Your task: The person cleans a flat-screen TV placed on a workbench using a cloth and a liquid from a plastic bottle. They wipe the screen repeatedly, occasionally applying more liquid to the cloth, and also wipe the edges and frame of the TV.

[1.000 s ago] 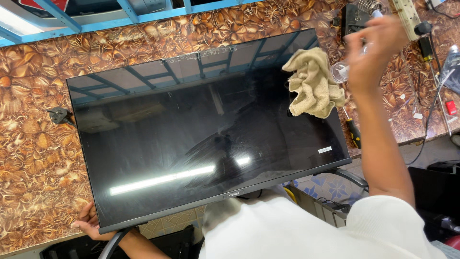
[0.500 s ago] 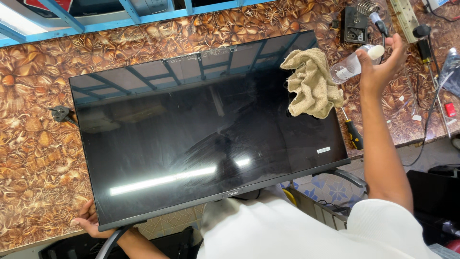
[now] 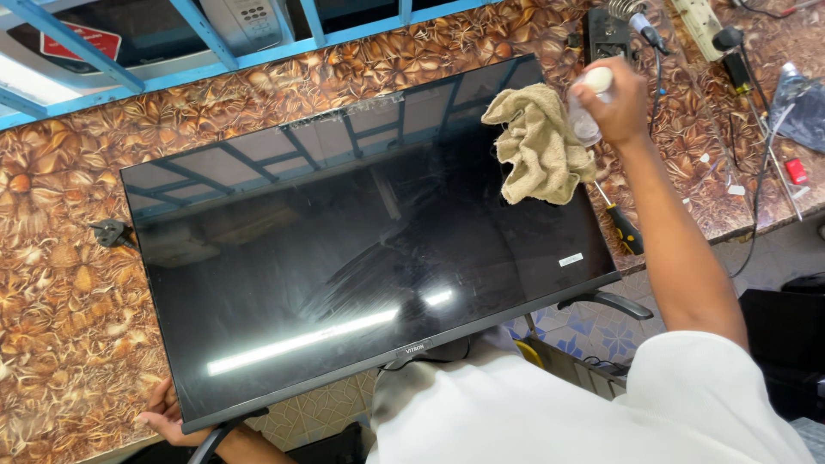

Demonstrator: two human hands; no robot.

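Bottle [image 3: 587,107] sits in the person's right hand [image 3: 612,103], fingers wrapped snug around it, cap end tipped up and away, body angled down toward the crumpled beige cloth [image 3: 540,144]. That cloth lies just left of the hand, on the top right corner of the flat TV screen [image 3: 361,249] lying face up on the patterned table [image 3: 60,283]. Left hand [image 3: 163,417] is way over at the near left corner, fingers curled under the frame's edge, so the right one is clearly nearer.
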